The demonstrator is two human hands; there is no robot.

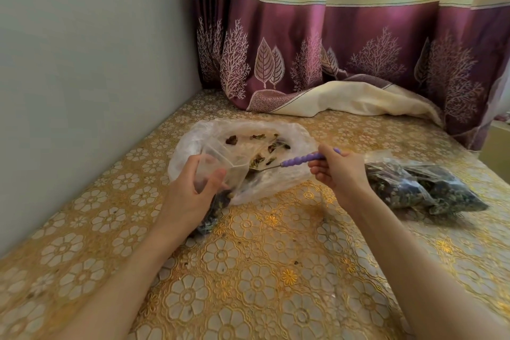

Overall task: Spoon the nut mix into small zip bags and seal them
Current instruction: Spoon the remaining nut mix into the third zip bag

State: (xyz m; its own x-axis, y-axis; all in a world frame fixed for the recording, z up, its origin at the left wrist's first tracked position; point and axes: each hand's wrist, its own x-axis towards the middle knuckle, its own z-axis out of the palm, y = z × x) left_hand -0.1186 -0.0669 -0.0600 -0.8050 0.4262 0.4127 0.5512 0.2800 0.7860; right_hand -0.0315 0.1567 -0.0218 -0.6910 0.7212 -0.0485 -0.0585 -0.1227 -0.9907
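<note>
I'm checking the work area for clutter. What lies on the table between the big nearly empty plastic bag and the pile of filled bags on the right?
In the head view only the right hand, gripping the purple-handled spoon, crosses it; underneath, the tablecloth is bare.

The left hand (193, 190) hid much of the small zip bag (220, 165). The spoon (289, 164) bowl was blurred at centre. The filled bags (422, 188) at right were smeared.

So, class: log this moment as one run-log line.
left hand: holds small zip bag open | right hand: spoon with mix at bag mouth | filled bags: right, on table
</note>
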